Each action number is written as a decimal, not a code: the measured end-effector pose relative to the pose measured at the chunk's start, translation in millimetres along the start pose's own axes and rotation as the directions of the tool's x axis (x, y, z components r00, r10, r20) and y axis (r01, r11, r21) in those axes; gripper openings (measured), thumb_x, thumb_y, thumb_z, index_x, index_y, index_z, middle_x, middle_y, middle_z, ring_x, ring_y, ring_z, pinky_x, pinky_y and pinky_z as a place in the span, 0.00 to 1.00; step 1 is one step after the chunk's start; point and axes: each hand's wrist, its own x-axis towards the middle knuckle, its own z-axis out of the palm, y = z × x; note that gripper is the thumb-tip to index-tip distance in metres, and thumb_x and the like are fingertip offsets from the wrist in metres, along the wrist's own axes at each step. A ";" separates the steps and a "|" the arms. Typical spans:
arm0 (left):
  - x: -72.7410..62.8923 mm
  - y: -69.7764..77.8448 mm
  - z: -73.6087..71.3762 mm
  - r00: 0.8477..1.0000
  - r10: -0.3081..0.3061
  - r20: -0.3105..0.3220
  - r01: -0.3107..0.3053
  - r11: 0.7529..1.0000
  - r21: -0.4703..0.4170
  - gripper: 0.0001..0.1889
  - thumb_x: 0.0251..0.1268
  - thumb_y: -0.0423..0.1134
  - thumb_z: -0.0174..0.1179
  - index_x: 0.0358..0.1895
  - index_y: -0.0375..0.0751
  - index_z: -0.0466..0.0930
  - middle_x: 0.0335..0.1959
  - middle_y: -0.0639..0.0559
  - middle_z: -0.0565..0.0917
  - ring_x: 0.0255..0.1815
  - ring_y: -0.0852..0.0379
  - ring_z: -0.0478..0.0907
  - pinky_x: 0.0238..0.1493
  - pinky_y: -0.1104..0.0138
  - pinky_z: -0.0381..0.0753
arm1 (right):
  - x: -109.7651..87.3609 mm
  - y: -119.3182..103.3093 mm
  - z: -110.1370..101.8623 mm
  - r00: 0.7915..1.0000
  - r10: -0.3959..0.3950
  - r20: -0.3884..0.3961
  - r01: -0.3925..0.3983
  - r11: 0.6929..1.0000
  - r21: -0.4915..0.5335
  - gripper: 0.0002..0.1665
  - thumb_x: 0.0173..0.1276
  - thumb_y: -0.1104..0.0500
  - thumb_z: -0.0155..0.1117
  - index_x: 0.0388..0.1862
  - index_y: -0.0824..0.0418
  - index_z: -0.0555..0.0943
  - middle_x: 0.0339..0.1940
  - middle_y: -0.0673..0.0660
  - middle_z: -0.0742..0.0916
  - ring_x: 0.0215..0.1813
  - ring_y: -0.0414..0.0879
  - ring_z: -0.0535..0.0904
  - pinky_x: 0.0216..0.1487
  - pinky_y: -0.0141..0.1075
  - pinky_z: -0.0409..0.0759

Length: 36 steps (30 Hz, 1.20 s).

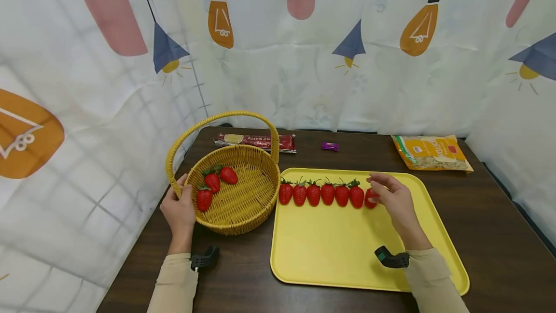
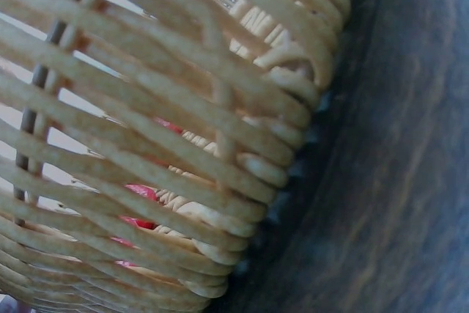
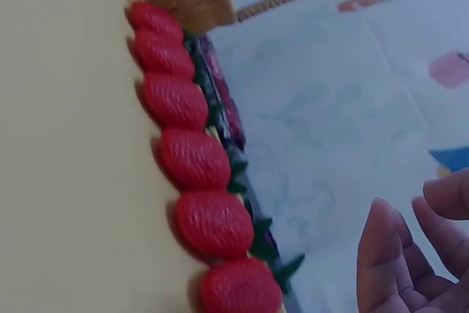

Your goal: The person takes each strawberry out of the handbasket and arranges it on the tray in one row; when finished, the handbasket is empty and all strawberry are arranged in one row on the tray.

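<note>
My left hand (image 1: 180, 211) grips the left rim of a yellow woven basket (image 1: 256, 197), by the foot of its tall handle. Three strawberries (image 1: 212, 182) with green leaves lie inside, toward the left wall. In the left wrist view the basket's weave (image 2: 146, 130) fills most of the picture, red showing through the gaps. A row of several strawberries (image 1: 327, 193) runs along the far side of a yellow tray (image 1: 330, 250), leaves pointing away. Over the right end of that row is my right hand (image 1: 395, 204), partly covering the last strawberry (image 1: 370, 199). Its fingers (image 3: 381, 247) are loosely bent, nothing between them.
Behind the basket lies a long red packet (image 1: 278, 143). A small purple wrapped piece (image 1: 329, 146) sits beyond the tray. At the back right is a yellow-orange bag (image 1: 432, 153). Patterned white curtains (image 1: 278, 71) hang behind and beside the dark wooden table (image 1: 234, 274).
</note>
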 end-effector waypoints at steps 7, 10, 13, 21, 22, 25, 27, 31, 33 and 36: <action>-0.2 -3.4 0.9 0.999 0.017 -0.029 -0.016 1.000 0.021 0.15 0.69 0.39 0.56 0.56 0.48 0.85 0.12 0.57 0.68 0.11 0.63 0.52 0.17 0.69 0.56 | 3.4 -15.7 59.6 0.968 -0.053 0.247 0.068 0.996 -0.052 0.22 0.73 0.58 0.59 0.60 0.69 0.76 0.55 0.69 0.80 0.46 0.59 0.80 0.42 0.40 0.83; -0.1 -3.1 0.5 0.999 0.022 -0.033 -0.021 0.999 0.031 0.15 0.69 0.38 0.56 0.56 0.48 0.85 0.11 0.56 0.68 0.11 0.62 0.52 0.16 0.69 0.55 | 3.5 -21.4 89.1 0.936 -0.075 0.345 0.101 0.993 -0.057 0.19 0.72 0.59 0.61 0.58 0.67 0.78 0.54 0.68 0.81 0.45 0.65 0.80 0.41 0.44 0.83; -0.1 -3.2 0.0 0.999 0.018 -0.032 -0.017 0.999 0.034 0.16 0.69 0.38 0.56 0.56 0.47 0.85 0.12 0.57 0.68 0.12 0.62 0.53 0.17 0.69 0.56 | 0.0 -32.4 119.2 0.903 -0.103 0.418 0.141 0.988 -0.061 0.16 0.71 0.60 0.61 0.55 0.66 0.80 0.52 0.66 0.83 0.41 0.62 0.81 0.42 0.50 0.83; -0.9 -3.3 0.5 1.000 0.015 0.000 -0.015 1.000 0.015 0.16 0.70 0.39 0.55 0.57 0.49 0.84 0.14 0.55 0.71 0.12 0.65 0.53 0.19 0.69 0.56 | -8.3 -41.3 191.4 0.826 -0.172 0.536 0.151 0.985 0.083 0.14 0.72 0.61 0.60 0.53 0.66 0.80 0.52 0.65 0.83 0.46 0.64 0.80 0.42 0.41 0.83; -0.7 -3.3 0.8 1.000 0.020 -0.001 -0.020 1.000 0.017 0.16 0.70 0.38 0.55 0.57 0.48 0.84 0.12 0.56 0.69 0.12 0.65 0.52 0.18 0.69 0.55 | -9.1 -42.5 198.9 0.820 -0.169 0.547 0.141 0.986 0.093 0.14 0.71 0.61 0.60 0.53 0.65 0.81 0.52 0.63 0.83 0.46 0.63 0.80 0.42 0.40 0.83; -0.8 -2.8 1.8 1.000 0.030 -0.005 -0.030 0.999 0.022 0.16 0.70 0.38 0.55 0.57 0.47 0.84 0.11 0.55 0.68 0.11 0.65 0.51 0.17 0.69 0.55 | -8.8 -43.3 218.9 0.807 -0.188 0.560 0.152 0.982 0.111 0.14 0.71 0.61 0.61 0.52 0.65 0.81 0.51 0.63 0.84 0.44 0.60 0.82 0.43 0.42 0.83; -0.8 -1.9 2.5 0.999 0.035 -0.009 -0.035 0.999 0.021 0.16 0.70 0.38 0.55 0.57 0.46 0.84 0.14 0.51 0.71 0.12 0.65 0.52 0.18 0.70 0.56 | -7.0 -43.2 230.8 0.805 -0.192 0.561 0.160 0.981 0.107 0.14 0.71 0.61 0.61 0.52 0.64 0.82 0.50 0.62 0.84 0.43 0.57 0.83 0.44 0.44 0.83; -0.5 -1.2 2.0 0.999 0.029 -0.013 -0.029 1.000 0.011 0.16 0.70 0.38 0.55 0.56 0.46 0.84 0.18 0.46 0.73 0.14 0.64 0.53 0.20 0.70 0.57 | -4.1 -46.1 251.4 0.807 -0.185 0.561 0.163 0.983 0.089 0.13 0.70 0.61 0.62 0.51 0.64 0.83 0.48 0.59 0.85 0.44 0.55 0.83 0.46 0.48 0.82; -0.5 -1.2 0.6 1.000 0.026 -0.010 -0.026 1.000 0.008 0.16 0.70 0.38 0.55 0.57 0.46 0.84 0.18 0.49 0.74 0.14 0.64 0.54 0.21 0.70 0.57 | -2.9 -48.0 261.4 0.812 -0.178 0.556 0.166 0.983 0.073 0.13 0.69 0.61 0.62 0.50 0.64 0.83 0.47 0.57 0.86 0.42 0.52 0.84 0.45 0.47 0.82; -0.1 -2.1 -2.1 1.000 0.020 -0.016 -0.020 1.000 0.018 0.16 0.70 0.39 0.55 0.57 0.47 0.84 0.18 0.54 0.74 0.15 0.64 0.55 0.21 0.70 0.58 | -1.9 -52.2 276.9 0.816 -0.152 0.558 0.120 0.988 0.094 0.12 0.69 0.62 0.63 0.49 0.63 0.84 0.47 0.58 0.86 0.42 0.50 0.83 0.45 0.47 0.82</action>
